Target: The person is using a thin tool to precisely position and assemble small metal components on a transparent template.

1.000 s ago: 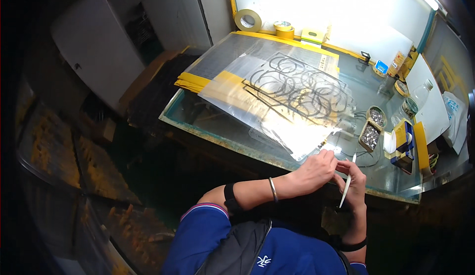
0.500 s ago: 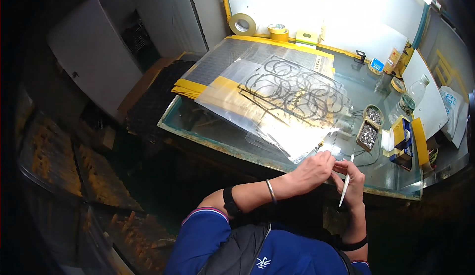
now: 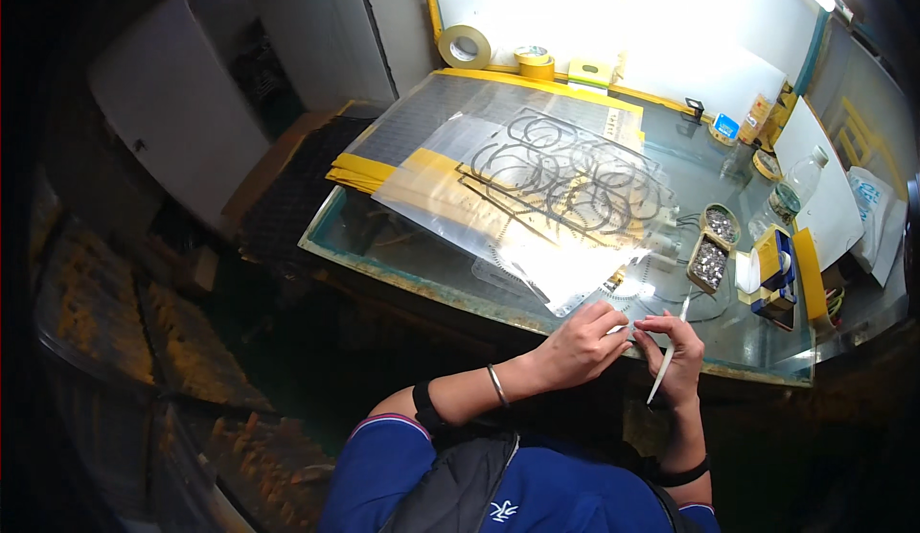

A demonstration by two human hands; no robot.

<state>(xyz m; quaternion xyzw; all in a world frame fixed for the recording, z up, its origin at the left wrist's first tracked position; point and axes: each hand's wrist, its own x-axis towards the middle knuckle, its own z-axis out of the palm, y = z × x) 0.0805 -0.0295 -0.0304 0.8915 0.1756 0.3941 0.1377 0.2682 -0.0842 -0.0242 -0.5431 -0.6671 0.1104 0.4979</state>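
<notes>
My left hand (image 3: 586, 345) is at the front edge of the glass table, its fingers bent into a pinch. A small pale bit shows at its fingertips, too small to name. Just to the right, my right hand (image 3: 678, 353) grips a slim white pen-shaped tool (image 3: 669, 359), which slants between thumb and fingers. Its thumb and forefinger point at the left fingertips, with a narrow gap between the hands. Beyond them lies a clear film sheet (image 3: 431, 202) printed with black rings and lines, its near corner close to my left hand.
Yellow-edged sheets (image 3: 359, 171) lie under the film on the glass table (image 3: 402, 265). At the right stand two small containers of metal bits (image 3: 709, 263), a blue-and-yellow tape dispenser (image 3: 774, 279) and a glass jar (image 3: 783, 205). Tape rolls (image 3: 467, 46) stand along the back.
My left hand has shifted left, away from the right one, so the fingertips that were together are now slightly apart. The white tool stays in my right hand. The whole view has shifted slightly.
</notes>
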